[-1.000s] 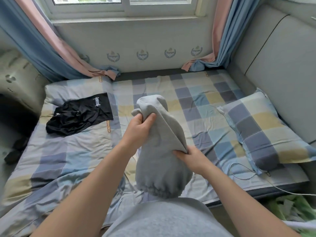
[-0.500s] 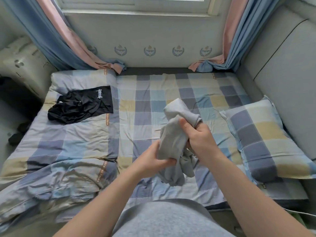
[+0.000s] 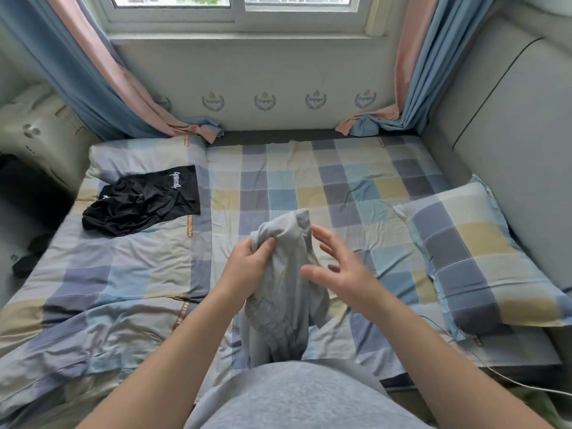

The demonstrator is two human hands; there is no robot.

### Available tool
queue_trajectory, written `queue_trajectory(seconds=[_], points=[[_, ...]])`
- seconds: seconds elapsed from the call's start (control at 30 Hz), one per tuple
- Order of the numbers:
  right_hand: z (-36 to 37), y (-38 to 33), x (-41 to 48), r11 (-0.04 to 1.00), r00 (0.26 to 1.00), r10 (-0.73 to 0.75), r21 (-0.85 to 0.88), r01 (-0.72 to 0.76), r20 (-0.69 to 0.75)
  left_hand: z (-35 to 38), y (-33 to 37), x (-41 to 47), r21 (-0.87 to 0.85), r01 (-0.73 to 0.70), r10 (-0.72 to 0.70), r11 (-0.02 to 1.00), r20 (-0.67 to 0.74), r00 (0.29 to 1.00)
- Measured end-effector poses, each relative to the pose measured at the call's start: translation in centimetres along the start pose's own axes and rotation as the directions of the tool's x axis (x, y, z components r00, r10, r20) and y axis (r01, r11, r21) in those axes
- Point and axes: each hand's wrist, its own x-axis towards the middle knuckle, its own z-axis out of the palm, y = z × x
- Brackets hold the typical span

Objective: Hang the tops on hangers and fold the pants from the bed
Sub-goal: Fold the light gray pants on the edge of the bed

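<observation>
A grey garment [image 3: 283, 292] with a gathered elastic band hangs bunched above the near middle of the checked bed [image 3: 325, 181]. My left hand [image 3: 249, 267] grips its upper part, thumb and fingers curled into the cloth. My right hand [image 3: 335, 267] hovers just right of the garment with fingers spread and holds nothing. A crumpled black garment [image 3: 142, 204] with white lettering lies on the bed's far left.
A checked pillow [image 3: 483, 261] lies at the right, against the grey padded headboard [image 3: 510, 119]. A rumpled checked quilt [image 3: 77, 329] covers the bed's left half. Curtain ends [image 3: 198, 130] rest at the bed's far edge. A white cable [image 3: 510, 380] trails off the near right corner.
My right hand has let go of the grey garment and opened beside it. My left hand has shifted up to grip the garment near its top, and the cloth hangs lower.
</observation>
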Motion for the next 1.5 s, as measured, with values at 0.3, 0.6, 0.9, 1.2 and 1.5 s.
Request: queue_trajectory(seconds=[0.3, 0.6, 0.9, 1.2, 1.5], points=[[2.9, 3.0, -1.4, 0.86, 0.982, -0.081, -0.486, 0.155, 0.171, 0.0, 2.8, 0.4, -0.444, 0.395, -0.444, 0.804, -0.008, 0.896], [0.2, -0.3, 2.3, 0.99, 0.983, -0.116, -0.102, 0.102, -0.14, 0.0, 1.9, -0.3, -0.198, 0.261, -0.257, 0.945, 0.044, 0.965], [-1.2, -3.8, 5.1, 0.994, 0.991, 0.089, -0.059, -0.095, -0.099, 3.0, 0.9, -1.2, 0.114, -0.192, 0.163, 0.975, 0.22, 0.962], [-5.8, -1.9, 5.7, 0.665, 0.983, 0.014, -0.733, -0.144, -0.181, 0.4, 1.3, 1.6, 0.44, -0.207, 0.243, 0.874, -0.026, 0.97], [-9.0, 1.9, 6.9, 0.597, 0.912, 0.039, -0.723, -0.348, -0.407, -5.6, -1.8, 4.1, 0.784, 0.094, 0.186, 0.613, -0.258, 0.948]])
